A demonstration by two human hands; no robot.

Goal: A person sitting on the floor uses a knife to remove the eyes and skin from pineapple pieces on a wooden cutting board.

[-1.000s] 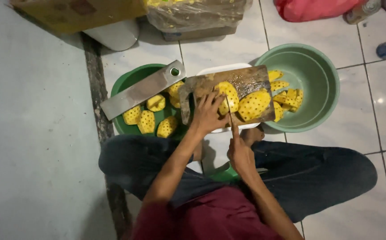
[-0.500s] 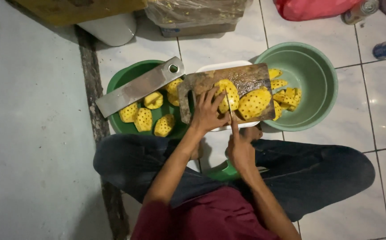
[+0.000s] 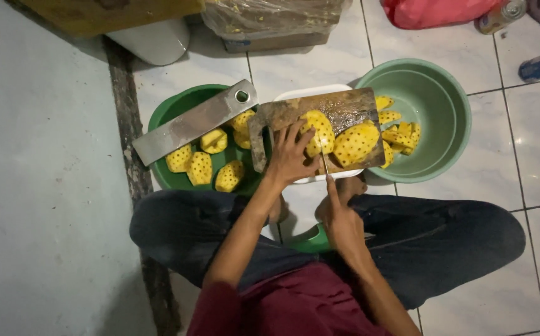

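Fingers of our right hand (image 3: pixel 339 214) are closed around the handle of a knife (image 3: pixel 324 163), the forefinger stretched along its back, and the thin blade points away from us into the gap between two peeled pineapple halves on a wooden cutting board (image 3: pixel 344 106). Our left hand (image 3: pixel 290 155) lies spread and open, palm down, on the left pineapple half (image 3: pixel 317 129), its fingertips pressing the yellow flesh near the board's middle; it grips nothing. The right pineapple half (image 3: pixel 356 143) lies just beside the blade, towards the board's right edge, cut face down as far as we can tell. The board rests on a white tray (image 3: pixel 307 92), whose rim shows past the board's far and near edges. To the left of the board, touching it, stands a dark green basin (image 3: pixel 179 107) holding peeled pineapple chunks (image 3: pixel 200 167), and a long flat metal bar (image 3: pixel 194 122) lies slanted across its far rim. To the right of the board a pale green basin (image 3: pixel 439 93) holds cut pineapple pieces (image 3: pixel 400 134) against its left wall. We sit cross-legged on the tiled floor (image 3: pixel 332 59), knees out to both sides, with the board just beyond our shins.
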